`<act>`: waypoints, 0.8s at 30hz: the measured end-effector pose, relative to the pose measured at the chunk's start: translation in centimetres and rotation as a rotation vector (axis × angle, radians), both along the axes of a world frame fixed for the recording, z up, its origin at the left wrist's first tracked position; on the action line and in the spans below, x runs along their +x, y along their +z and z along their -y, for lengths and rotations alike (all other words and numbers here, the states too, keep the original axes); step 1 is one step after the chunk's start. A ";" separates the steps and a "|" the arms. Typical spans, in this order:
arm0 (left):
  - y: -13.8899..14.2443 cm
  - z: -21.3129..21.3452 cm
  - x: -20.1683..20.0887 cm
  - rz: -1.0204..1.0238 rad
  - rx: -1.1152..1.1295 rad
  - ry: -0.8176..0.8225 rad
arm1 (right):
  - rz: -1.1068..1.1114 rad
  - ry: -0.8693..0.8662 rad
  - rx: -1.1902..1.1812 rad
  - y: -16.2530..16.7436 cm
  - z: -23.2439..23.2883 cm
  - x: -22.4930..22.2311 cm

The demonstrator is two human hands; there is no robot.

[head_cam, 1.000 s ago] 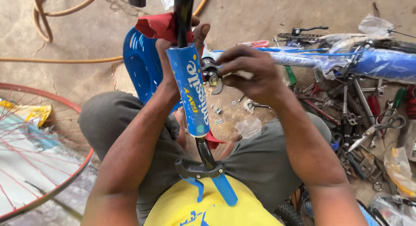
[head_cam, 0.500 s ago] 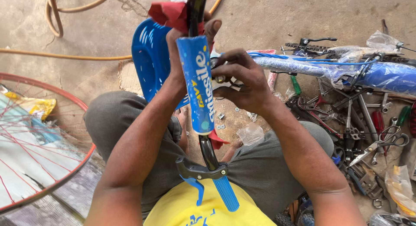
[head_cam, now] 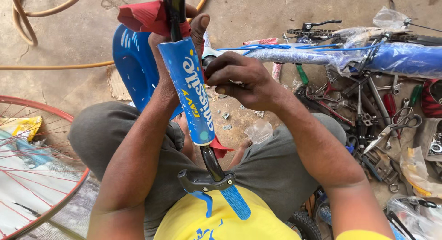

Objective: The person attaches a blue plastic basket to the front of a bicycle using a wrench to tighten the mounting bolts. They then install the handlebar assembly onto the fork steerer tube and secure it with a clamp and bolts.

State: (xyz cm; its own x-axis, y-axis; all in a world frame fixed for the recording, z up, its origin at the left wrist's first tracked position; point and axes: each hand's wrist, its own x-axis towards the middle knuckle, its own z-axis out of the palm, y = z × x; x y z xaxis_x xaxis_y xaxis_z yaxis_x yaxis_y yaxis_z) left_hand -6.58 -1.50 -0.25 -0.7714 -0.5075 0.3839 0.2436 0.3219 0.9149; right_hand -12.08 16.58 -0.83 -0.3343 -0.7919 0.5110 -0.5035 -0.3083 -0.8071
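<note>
I have the bicycle handlebar (head_cam: 209, 164) standing almost upright between my knees, its blue foam pad (head_cam: 191, 90) facing up at me and the blue grip (head_cam: 235, 202) with its brake lever (head_cam: 202, 183) down near my shirt. My left hand (head_cam: 172, 51) is wrapped shut around the bar behind the pad, pinning a red cloth (head_cam: 142, 17) against it. My right hand (head_cam: 241, 81) is curled tight at the pad's right edge, fingers (head_cam: 221, 69) pinching something small there that I cannot make out. I judge this to be the fitting step at the clamp end of the bar, and the next move calls for a steady left hold while the right turns or presses in a very short arc. Room is tight: a blue plastic seat (head_cam: 133, 60) sits just behind the bar, a blue bicycle frame (head_cam: 405, 58) in plastic wrap crosses on the right, and loose tools (head_cam: 382, 111) and washers (head_cam: 226, 121) litter the floor (head_cam: 69, 42). A red wheel rim (head_cam: 46, 113) lies to my left, well apart from my elbow.
</note>
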 end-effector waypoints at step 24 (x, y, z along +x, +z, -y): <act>-0.7 -0.4 1.6 -0.084 -0.139 0.060 | 0.025 -0.151 -0.042 0.1 -0.1 3.1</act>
